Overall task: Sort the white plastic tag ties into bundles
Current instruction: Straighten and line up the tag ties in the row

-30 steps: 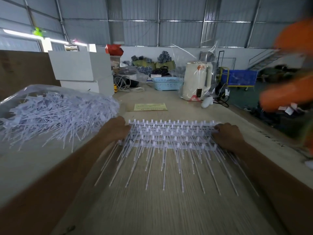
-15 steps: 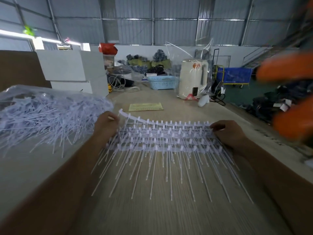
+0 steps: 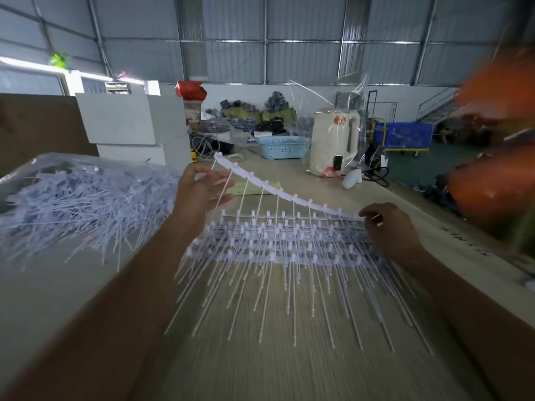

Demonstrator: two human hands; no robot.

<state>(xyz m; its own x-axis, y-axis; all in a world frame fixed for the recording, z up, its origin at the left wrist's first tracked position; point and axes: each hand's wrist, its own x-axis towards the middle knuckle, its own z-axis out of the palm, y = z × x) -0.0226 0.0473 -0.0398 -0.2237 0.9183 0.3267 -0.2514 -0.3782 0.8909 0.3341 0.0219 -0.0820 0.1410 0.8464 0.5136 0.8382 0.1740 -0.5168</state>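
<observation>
A stack of white tag-tie strips (image 3: 278,244) lies on the wooden table (image 3: 289,366), thin tails pointing toward me. The top strip (image 3: 278,192) is lifted at its left end and bows up off the stack. My left hand (image 3: 199,192) pinches that raised left end high above the pile. My right hand (image 3: 390,230) pinches the strip's right end, low at the stack's right edge. A big heap of loose white ties (image 3: 78,204) sits in a clear plastic bag to the left.
Behind the stack lie a yellow paper slip (image 3: 246,188), a cream kettle in plastic wrap (image 3: 335,143), a blue basket (image 3: 282,146) and white boxes (image 3: 130,125). Blurred orange shapes (image 3: 498,157) move at the right edge.
My left hand has risen and pulled the top strip's left end up off the stack. The right hand stays low at the right end. The orange shapes have shifted.
</observation>
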